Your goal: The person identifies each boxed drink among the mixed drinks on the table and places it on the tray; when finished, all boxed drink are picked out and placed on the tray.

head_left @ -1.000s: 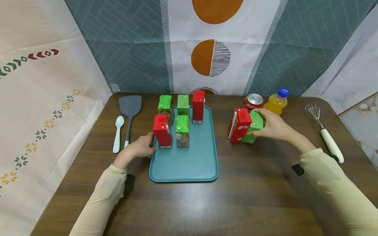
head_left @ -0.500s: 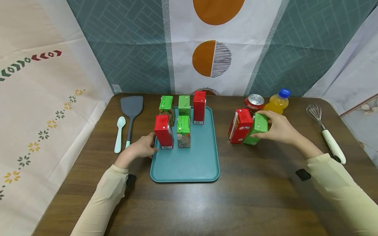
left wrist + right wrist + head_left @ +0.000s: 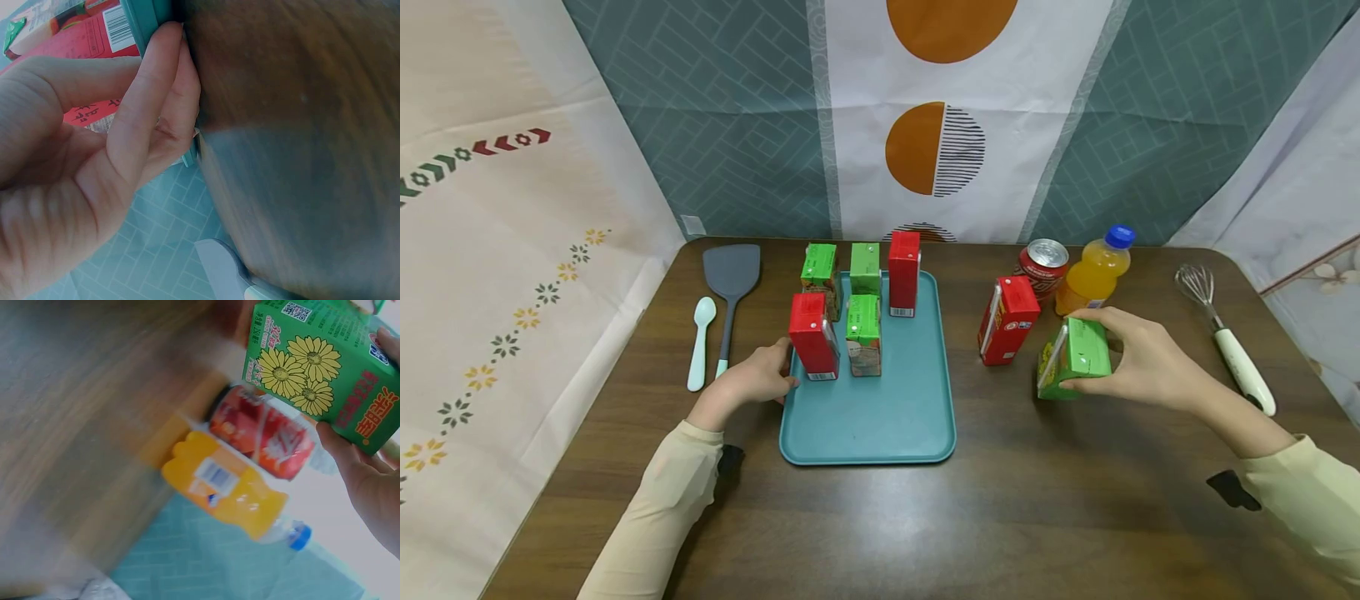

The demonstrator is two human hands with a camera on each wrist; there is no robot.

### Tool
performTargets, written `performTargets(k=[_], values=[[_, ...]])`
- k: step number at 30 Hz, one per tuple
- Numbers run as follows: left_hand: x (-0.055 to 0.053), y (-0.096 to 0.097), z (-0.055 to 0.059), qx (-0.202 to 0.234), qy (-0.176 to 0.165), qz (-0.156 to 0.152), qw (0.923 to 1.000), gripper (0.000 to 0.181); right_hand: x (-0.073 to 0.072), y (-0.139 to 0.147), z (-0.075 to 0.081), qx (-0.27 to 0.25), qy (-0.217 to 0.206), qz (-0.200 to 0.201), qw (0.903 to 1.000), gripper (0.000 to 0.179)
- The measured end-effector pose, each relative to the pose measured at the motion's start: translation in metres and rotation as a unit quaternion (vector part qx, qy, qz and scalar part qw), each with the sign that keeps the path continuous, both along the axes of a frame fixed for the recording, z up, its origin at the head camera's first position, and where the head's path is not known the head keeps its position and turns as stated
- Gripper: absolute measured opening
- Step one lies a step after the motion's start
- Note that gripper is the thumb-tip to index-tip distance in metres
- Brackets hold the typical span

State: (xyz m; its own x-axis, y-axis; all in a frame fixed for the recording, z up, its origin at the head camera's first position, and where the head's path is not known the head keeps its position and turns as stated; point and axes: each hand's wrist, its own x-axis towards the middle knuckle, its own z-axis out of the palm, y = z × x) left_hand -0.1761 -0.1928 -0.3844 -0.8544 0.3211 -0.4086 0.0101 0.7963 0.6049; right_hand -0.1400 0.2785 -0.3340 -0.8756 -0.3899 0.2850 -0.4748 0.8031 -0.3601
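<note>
My right hand (image 3: 1153,362) grips a green drink carton (image 3: 1081,350) between thumb and fingers, to the right of a red drink carton (image 3: 1007,321). Yellow flowers are printed on the green carton's side (image 3: 319,369) in the right wrist view. My left hand (image 3: 756,375) pinches the left rim of a teal tray (image 3: 868,429), beside a red carton (image 3: 814,337) standing on it. In the left wrist view the fingers (image 3: 147,100) lie against the tray's edge (image 3: 142,25). Further upright cartons on the tray include a green one (image 3: 864,337) and a red one (image 3: 905,275).
A red can (image 3: 1043,265) and an orange drink bottle (image 3: 1093,271) with a blue cap stand behind the right hand. A whisk (image 3: 1225,342) lies at the far right. A pale spoon (image 3: 700,342) and a grey spatula (image 3: 732,275) lie left of the tray.
My right hand has drawn the green carton away from the red one, rightward and toward me, uncovering more of the orange bottle. The left hand and tray have stayed put.
</note>
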Motion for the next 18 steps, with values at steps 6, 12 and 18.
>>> performTargets(k=[6, 12, 18], values=[[0.0, -0.001, 0.0, -0.01, -0.002, 0.001, 0.9999, 0.064, 0.015, -0.015, 0.011, -0.036, 0.006, 0.029, 0.9989, 0.08], [0.0, 0.001, 0.0, -0.013, -0.002, 0.0, 0.9999, 0.065, 0.022, -0.035, 0.012, -0.1, -0.005, 0.036, 0.9943, 0.082], [0.001, 0.0, 0.001, -0.015, -0.004, 0.005, 0.9999, 0.065, 0.011, -0.061, 0.008, -0.129, -0.029, 0.047, 0.9901, 0.08]])
